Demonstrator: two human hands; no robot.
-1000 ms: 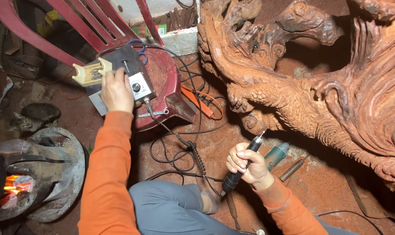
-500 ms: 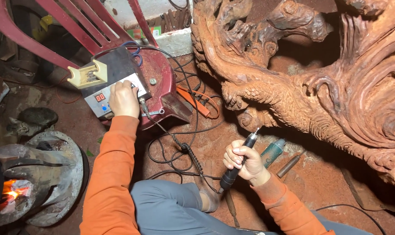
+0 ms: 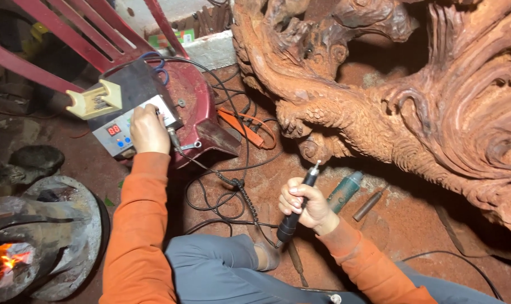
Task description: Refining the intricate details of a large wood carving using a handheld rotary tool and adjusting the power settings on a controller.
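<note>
Right hand [image 3: 306,205] wrapped around black rotary handpiece [image 3: 298,208], tip above fist, near wood carving [image 3: 379,95]. Left hand [image 3: 148,130] pressed on control box [image 3: 123,126], fingers hidden.

Left arm: extended forward toward 11 o'clock, orange sleeve covering it to the wrist. Left hand [image 3: 148,130]: palm down, fingers curled forward, knuckles uppermost, fingertips hidden beneath the hand.

Right arm: bent at the elbow, forearm running from 5 o'clock up toward 11 o'clock, orange sleeve to the wrist. Right hand [image 3: 305,205]: closed in a fist-like grip, fingers [image 3: 290,198] wrapped round, thumb side facing upward, wrist slightly cocked.

Hands well apart.
</note>
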